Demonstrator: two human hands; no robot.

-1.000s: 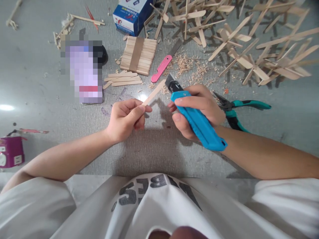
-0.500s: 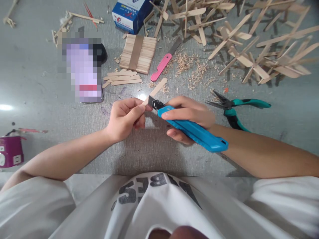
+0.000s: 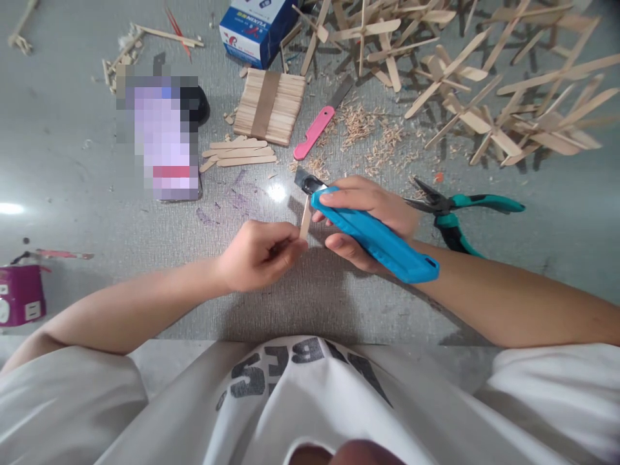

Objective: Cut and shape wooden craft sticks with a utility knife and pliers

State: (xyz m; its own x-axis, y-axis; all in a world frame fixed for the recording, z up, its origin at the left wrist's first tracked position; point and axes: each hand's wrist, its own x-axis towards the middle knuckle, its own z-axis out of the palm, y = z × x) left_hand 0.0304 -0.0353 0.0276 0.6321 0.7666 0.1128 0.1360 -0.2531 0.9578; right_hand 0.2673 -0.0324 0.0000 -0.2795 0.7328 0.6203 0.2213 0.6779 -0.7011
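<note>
My left hand (image 3: 259, 255) pinches the lower end of a thin wooden craft stick (image 3: 305, 218), which stands nearly upright over the grey table. My right hand (image 3: 371, 216) is wrapped round a blue utility knife (image 3: 375, 236). The knife's dark blade tip (image 3: 304, 179) points up and left, just above the stick's top end. The two hands are close together at the middle of the view.
Teal-handled pliers (image 3: 458, 213) lie right of my right hand. A pink knife (image 3: 314, 132), a banded stack of sticks (image 3: 270, 106), loose sticks (image 3: 239, 154), shavings, a blue box (image 3: 254, 26) and several stick-built models (image 3: 484, 84) lie farther back. A purple device (image 3: 19, 294) sits at the left edge.
The left hand dropped toward me and turned the stick from slanting to nearly upright. The knife slid from the stick's far end down to my fingers, then back up to its top.
</note>
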